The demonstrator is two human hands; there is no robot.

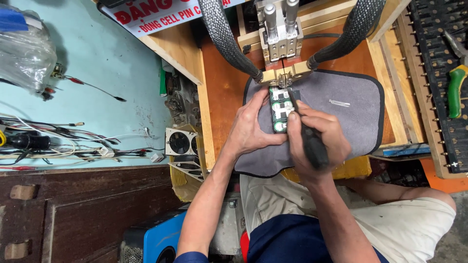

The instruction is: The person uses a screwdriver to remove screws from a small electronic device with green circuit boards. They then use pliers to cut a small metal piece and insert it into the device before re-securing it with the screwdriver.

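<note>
A small pack of green battery cells (pixel 280 110) with silvery metal strips on top lies on a grey cloth mat (pixel 351 122), right under the head of a spot welder (pixel 280 44). My left hand (pixel 253 127) grips the pack from its left side. My right hand (pixel 317 143) is closed on a black-handled tool (pixel 310 141) whose tip rests on the pack near the welder's electrodes. A loose metal strip (pixel 339 103) lies on the mat to the right.
Two thick braided cables (pixel 226 39) run to the welder head inside a wooden frame (pixel 204 112). A green-handled plier (pixel 456 92) lies on a black rack at right. Tangled wires (pixel 58 141) and a plastic bag (pixel 24 48) cover the light-blue table; a small fan (pixel 181 142) sits beside it.
</note>
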